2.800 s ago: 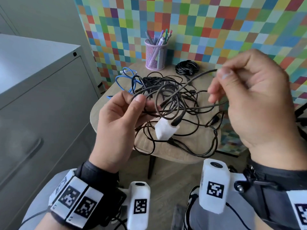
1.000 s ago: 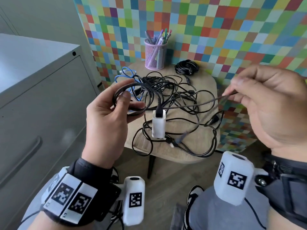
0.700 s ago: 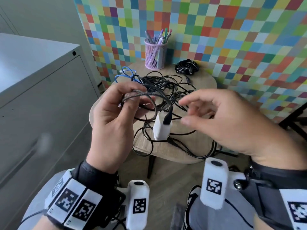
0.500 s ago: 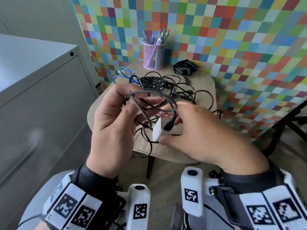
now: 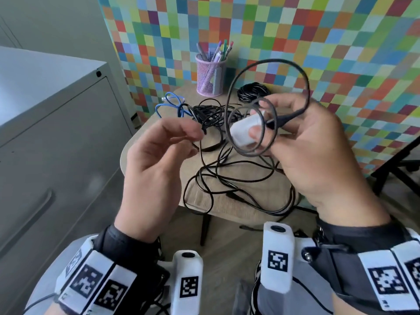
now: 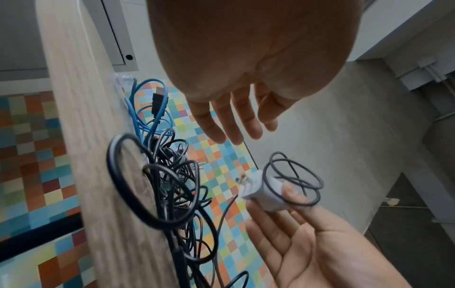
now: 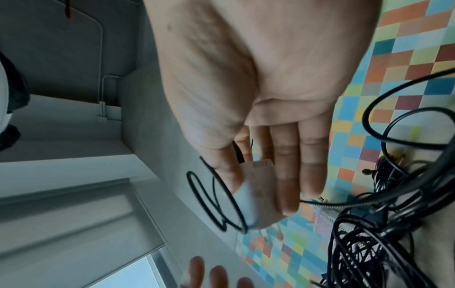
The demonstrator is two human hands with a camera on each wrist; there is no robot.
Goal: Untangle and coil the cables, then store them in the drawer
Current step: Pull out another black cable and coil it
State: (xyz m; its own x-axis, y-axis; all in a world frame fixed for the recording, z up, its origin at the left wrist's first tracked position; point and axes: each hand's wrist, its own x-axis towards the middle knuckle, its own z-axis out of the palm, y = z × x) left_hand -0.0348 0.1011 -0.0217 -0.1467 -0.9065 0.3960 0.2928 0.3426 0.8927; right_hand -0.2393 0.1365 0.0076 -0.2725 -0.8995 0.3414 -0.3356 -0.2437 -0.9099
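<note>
The coiled charger cable has passed from the left hand to the right hand, which now grips the white adapter with the loops around it, raised above the surface. The left hand hangs free, fingers loosely curled, holding nothing. 1 cable looks ready for the drawer at left; the tangle lies uncoiled on the surface.
</note>
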